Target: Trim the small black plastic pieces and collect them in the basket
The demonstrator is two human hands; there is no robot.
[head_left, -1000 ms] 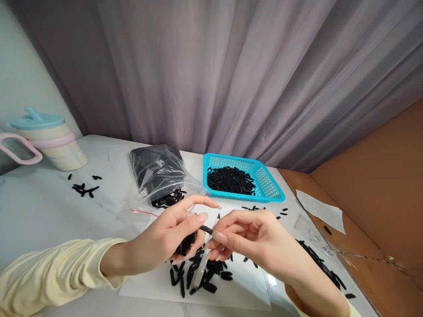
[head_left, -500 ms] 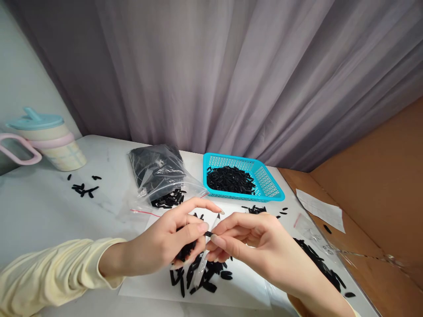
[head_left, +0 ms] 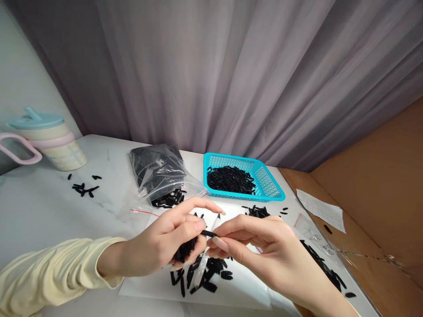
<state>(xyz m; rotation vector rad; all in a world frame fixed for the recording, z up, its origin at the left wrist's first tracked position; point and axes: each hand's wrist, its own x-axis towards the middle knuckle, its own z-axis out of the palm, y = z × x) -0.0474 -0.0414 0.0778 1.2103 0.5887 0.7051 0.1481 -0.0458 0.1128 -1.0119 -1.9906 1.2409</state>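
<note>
My left hand (head_left: 175,235) is closed around a bunch of small black strips (head_left: 185,251). Between its thumb and my right hand (head_left: 254,246) stretches one black strip (head_left: 209,234), whose right end I pinch with the right thumb and forefinger. Below both hands, more loose black strips (head_left: 211,270) lie on a white sheet (head_left: 148,286). A slim white stick with a dark pointed tip (head_left: 202,268) slants behind my right fingers; whether they touch it I cannot tell.
Behind my hands stand a turquoise basket (head_left: 271,187) of black strips and a clear zip bag (head_left: 157,165) with dark contents. Loose strips (head_left: 84,190) lie at the left near a lidded mug (head_left: 62,147). At the right are another plastic bag (head_left: 312,231) and a paper slip (head_left: 322,209).
My right hand has shifted slightly right, and more of the black strip shows between the hands. My left hand has hardly moved.
</note>
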